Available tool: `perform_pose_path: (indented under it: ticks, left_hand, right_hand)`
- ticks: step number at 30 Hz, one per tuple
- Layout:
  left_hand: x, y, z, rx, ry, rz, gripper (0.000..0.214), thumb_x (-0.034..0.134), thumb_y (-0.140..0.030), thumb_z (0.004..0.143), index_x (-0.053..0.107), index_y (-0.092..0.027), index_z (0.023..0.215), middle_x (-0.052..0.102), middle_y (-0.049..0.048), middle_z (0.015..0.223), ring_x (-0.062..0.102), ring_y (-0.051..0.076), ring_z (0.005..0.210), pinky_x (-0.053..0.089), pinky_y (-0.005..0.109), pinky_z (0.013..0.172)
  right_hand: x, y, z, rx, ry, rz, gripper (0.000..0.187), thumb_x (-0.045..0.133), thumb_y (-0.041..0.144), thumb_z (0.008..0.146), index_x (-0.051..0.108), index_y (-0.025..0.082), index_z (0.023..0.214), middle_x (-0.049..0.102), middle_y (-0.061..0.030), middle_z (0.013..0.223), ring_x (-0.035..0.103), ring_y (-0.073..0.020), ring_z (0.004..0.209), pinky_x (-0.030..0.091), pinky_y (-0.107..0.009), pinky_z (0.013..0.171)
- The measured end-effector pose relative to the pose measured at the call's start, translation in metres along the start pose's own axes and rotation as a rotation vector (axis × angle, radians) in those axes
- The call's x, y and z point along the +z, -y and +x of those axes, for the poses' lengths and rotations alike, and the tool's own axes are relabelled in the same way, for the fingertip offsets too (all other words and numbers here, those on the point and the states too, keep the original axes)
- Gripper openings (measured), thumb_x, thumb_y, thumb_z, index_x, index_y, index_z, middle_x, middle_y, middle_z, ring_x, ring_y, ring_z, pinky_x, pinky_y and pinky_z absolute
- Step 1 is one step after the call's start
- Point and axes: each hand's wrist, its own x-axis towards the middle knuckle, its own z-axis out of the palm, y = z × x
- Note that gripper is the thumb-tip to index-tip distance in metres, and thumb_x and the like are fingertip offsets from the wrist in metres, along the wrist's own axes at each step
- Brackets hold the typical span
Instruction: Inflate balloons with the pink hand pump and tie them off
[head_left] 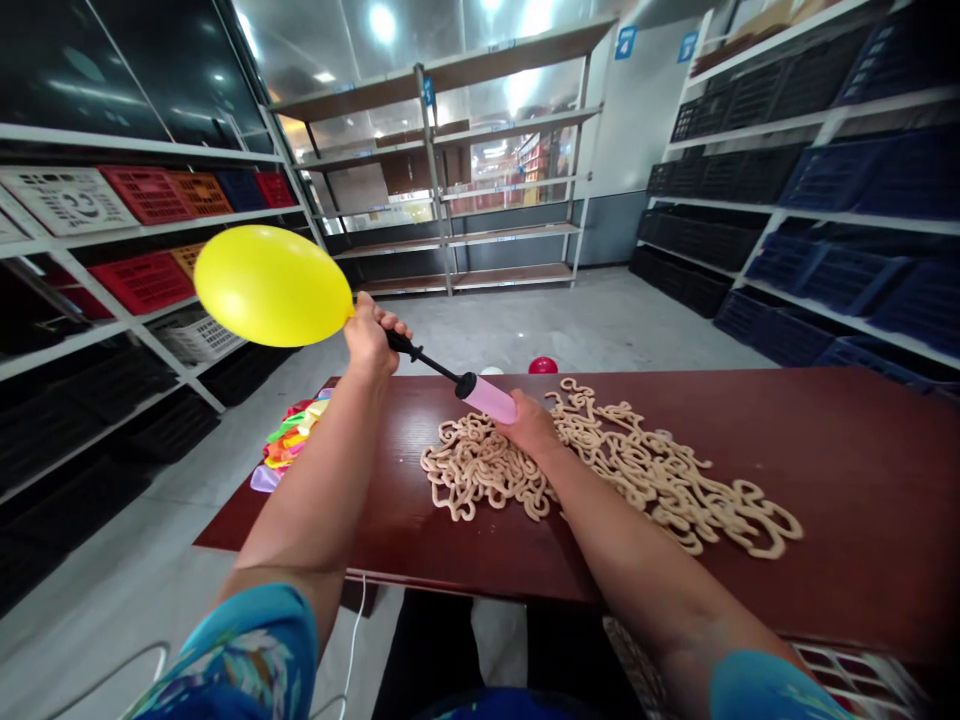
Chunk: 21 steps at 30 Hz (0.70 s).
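Note:
A large yellow balloon, blown up, points out to the left of my left hand. The fingers of that hand are closed around the balloon's neck and the black nozzle end of a hand balloon pump; where the two join is hidden. From there the pump's thin black rod runs down to the right, drawn out of its pink barrel. My right hand is wrapped round the barrel's lower end, just above a heap of beige curled, tube-like pieces.
The dark red table also carries a pile of flat coloured balloons at its left end. Beyond the far edge a red balloon shows. Shelves with crates line both sides, and a rack stands ahead.

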Motion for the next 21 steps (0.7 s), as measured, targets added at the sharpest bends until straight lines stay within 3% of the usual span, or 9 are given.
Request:
perform_pose_path:
  ticks: [6, 10, 14, 21]
  left_hand:
    - [0.007, 0.064, -0.024, -0.093, -0.003, -0.004, 0.044, 0.046, -0.053, 0.08, 0.027, -0.02, 0.056, 0.029, -0.0061, 0.042, 0.04, 0.009, 0.033, 0.037, 0.022, 0.037]
    - [0.006, 0.081, -0.033, -0.143, -0.015, -0.03, 0.045, 0.046, -0.053, 0.08, 0.027, -0.02, 0.056, 0.031, -0.006, 0.043, 0.041, 0.009, 0.034, 0.038, 0.022, 0.039]
    - [0.001, 0.059, -0.028, -0.147, -0.007, -0.024, 0.046, 0.049, -0.054, 0.077, 0.026, -0.02, 0.056, 0.029, -0.0066, 0.042, 0.041, 0.009, 0.034, 0.039, 0.023, 0.04]
    - [-0.007, -0.025, -0.003, -0.033, -0.044, -0.003, 0.042, 0.047, -0.046, 0.081, 0.026, -0.02, 0.056, 0.03, -0.0058, 0.041, 0.04, 0.009, 0.034, 0.039, 0.022, 0.04]
  right_hand:
    - [-0.002, 0.002, 0.0, 0.022, 0.013, -0.038, 0.04, 0.067, 0.038, 0.063, 0.049, 0.02, 0.094, 0.061, -0.0051, 0.088, 0.058, -0.0194, 0.079, 0.038, -0.027, 0.063]
    - [-0.004, 0.004, -0.002, 0.022, 0.025, -0.036, 0.037, 0.066, 0.039, 0.065, 0.05, 0.021, 0.093, 0.061, -0.0048, 0.088, 0.058, -0.0191, 0.079, 0.038, -0.027, 0.063]
    - [-0.008, 0.007, -0.003, -0.011, 0.023, 0.0, 0.036, 0.064, 0.038, 0.067, 0.05, 0.021, 0.095, 0.061, -0.0052, 0.088, 0.058, -0.0192, 0.079, 0.038, -0.027, 0.062]
    - [-0.007, 0.005, -0.001, -0.001, 0.032, 0.096, 0.038, 0.065, 0.032, 0.063, 0.051, 0.021, 0.096, 0.06, -0.0053, 0.087, 0.057, -0.0194, 0.077, 0.039, -0.028, 0.061]
